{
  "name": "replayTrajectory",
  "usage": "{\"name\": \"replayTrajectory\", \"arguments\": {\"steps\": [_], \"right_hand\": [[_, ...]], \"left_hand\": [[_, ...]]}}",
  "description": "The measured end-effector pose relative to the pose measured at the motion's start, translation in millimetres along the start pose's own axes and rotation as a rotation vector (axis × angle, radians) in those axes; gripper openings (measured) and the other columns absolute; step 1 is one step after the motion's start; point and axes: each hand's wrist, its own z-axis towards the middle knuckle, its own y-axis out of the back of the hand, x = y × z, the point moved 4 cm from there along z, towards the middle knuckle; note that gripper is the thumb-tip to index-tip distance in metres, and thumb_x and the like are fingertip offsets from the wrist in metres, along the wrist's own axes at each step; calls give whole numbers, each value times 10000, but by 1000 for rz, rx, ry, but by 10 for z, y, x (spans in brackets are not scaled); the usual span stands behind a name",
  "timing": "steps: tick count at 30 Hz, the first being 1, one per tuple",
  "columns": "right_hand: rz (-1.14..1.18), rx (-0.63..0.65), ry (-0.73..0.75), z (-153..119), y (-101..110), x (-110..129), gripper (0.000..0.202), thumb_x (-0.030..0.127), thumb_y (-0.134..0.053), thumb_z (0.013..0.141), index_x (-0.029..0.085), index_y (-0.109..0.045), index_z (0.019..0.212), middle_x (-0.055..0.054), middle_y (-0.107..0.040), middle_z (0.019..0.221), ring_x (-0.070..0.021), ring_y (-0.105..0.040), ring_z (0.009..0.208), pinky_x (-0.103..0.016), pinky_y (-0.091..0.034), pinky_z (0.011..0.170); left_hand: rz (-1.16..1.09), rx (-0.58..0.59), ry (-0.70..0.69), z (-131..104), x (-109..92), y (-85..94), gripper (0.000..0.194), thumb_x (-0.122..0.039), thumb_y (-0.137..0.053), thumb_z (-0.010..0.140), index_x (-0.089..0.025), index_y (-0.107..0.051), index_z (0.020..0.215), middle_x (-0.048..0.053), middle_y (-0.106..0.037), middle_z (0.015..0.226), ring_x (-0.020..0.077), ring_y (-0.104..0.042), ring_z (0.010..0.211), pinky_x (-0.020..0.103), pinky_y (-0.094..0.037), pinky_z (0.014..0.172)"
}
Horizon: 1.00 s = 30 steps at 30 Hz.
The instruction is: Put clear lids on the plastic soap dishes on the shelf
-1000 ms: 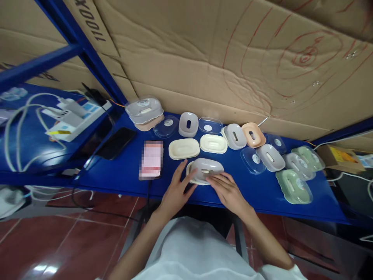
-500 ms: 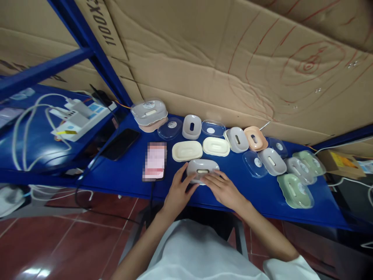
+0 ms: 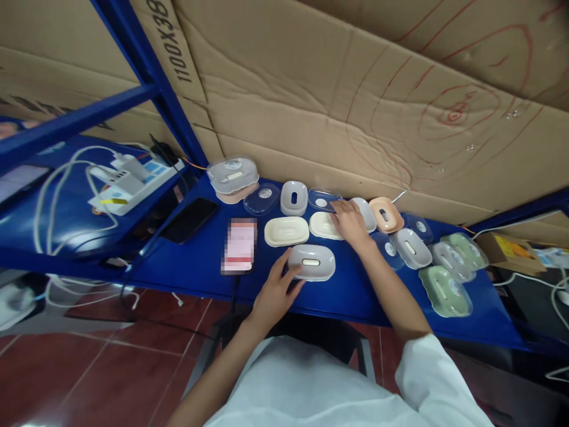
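A grey soap dish (image 3: 323,270) with an oval slot sits on the blue table in front of me, cream showing through the slot. My left hand (image 3: 276,292) holds its left end, thumb at the near side. Farther back, my right hand (image 3: 349,220) reaches forward with its fingers stretched out and holds nothing that I can see. Its fingertips are at the right edge of a clear lid (image 3: 320,197); whether they touch it I cannot tell. Under that hand lies a cream tray (image 3: 323,225), partly covered. Another cream tray (image 3: 287,231) is to its left.
Around them are a grey dish (image 3: 294,198), a peach dish (image 3: 386,214), another grey dish (image 3: 411,249), green lidded dishes (image 3: 440,290) and a stacked grey box (image 3: 233,174). A phone (image 3: 240,246) lies left. Cardboard (image 3: 284,118) walls the back.
My right hand has left the grey soap dish and moved forward to the clear lid at the back. My left hand has stayed at the dish. The view has shifted slightly.
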Motion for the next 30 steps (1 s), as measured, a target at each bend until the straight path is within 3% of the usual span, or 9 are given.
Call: {"name": "replayTrajectory", "arguments": {"steps": [3,6,11,16,18,20,24,27,30], "right_hand": [[28,50,-32,323,-47,-130,202,190,-569,994,159,-766,1025,-160,-800,1076,-319,-703,1178,-629,-323,1243],[96,22,-9,277,51,-167,220,301,-529,1047,198,-722,1020,-107,-790,1070,-255,-718,1061,-494,-470,1130],[641,-190,-146,-344,330,-232,387,586,-506,1068,245,-669,1152,-37,-718,956,-201,-686,881,-340,-566,834],[867,-164,-506,-1285,136,-382,475,632,-450,1078,261,-677,1271,22,-592,747,-147,-522,560,-273,-473,511],[761,-212,-566,-1645,65,-431,486,607,-421,1091,251,-670,1310,-25,-676,898,-162,-599,636,-289,-536,549],[589,-282,-558,-1934,55,-416,500,579,-405,1101,249,-637,1395,-104,-703,1206,-223,-713,943,-377,-641,775],[193,-224,-437,-2238,103,-171,660,585,-529,1056,268,-434,1628,-176,-353,1698,-382,-368,1581,-657,-421,1223],[52,-103,-311,-2287,124,-4,710,554,-657,1004,305,-442,1634,-155,-407,1683,-421,-375,1573,-711,-386,1229],[115,-179,-257,-2274,204,52,532,402,-604,1056,333,-522,1577,-122,-574,1556,-364,-497,1495,-659,-441,1222]], "left_hand": [[-3,-8,-6,-12,3,13,315,-279,-673,1024,-234,-668,1335,160,-445,1672,323,-516,1519,508,-535,1203],[13,-4,-6,-16,-9,22,319,-268,-678,1020,-237,-663,1337,157,-446,1669,319,-516,1518,495,-535,1204],[34,30,0,6,-43,42,298,-290,-674,1024,-241,-669,1318,146,-447,1670,317,-530,1507,461,-570,1170],[-4,54,-50,15,-62,61,313,-271,-668,1027,-248,-653,1338,138,-448,1672,304,-525,1513,475,-522,1222],[-15,60,-49,16,-59,63,313,-268,-672,1024,-250,-647,1335,141,-448,1669,304,-525,1512,476,-526,1219],[-26,68,-43,16,-57,64,309,-269,-671,1024,-254,-645,1332,141,-441,1674,308,-521,1516,484,-529,1216],[-58,86,-31,19,-57,64,328,-285,-676,1023,-269,-638,1349,130,-424,1690,317,-512,1522,507,-520,1222],[-78,104,-8,22,-51,64,333,-300,-687,1018,-265,-643,1346,123,-399,1709,315,-509,1525,488,-525,1217],[-106,131,31,25,-35,66,297,-321,-694,1014,-261,-667,1304,110,-390,1721,307,-522,1516,460,-532,1209]]}}
